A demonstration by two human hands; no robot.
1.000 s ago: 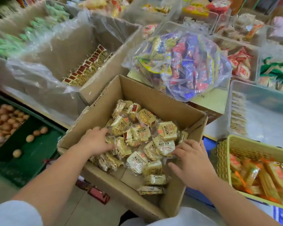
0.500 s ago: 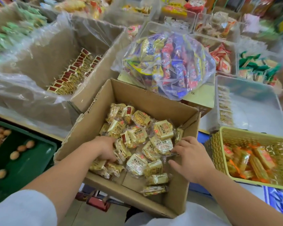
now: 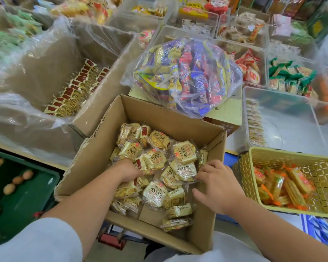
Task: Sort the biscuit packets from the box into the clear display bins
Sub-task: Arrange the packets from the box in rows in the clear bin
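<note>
An open cardboard box (image 3: 95, 159) stands in front of me with several yellow-and-white biscuit packets (image 3: 184, 150) heaped inside. My left hand (image 3: 129, 170) reaches into the left side of the heap, fingers curled into the packets. My right hand (image 3: 216, 184) rests at the right side of the box, fingertips pinching the wrapper edge of a packet (image 3: 182, 171). A clear display bin (image 3: 278, 103) to the right holds one row of the same kind of packets along its left wall.
A clear bag of blue, red and yellow snacks (image 3: 186, 76) lies on a box behind. A plastic-lined carton (image 3: 68, 87) sits left, a yellow basket (image 3: 284, 156) right, a green crate with round brown items (image 3: 36, 188) lower left. More snack bins fill the back.
Both hands have pushed deeper into the packets and closer together. My left hand moved right into the heap; my right fingertips closed on a packet's wrapper.
</note>
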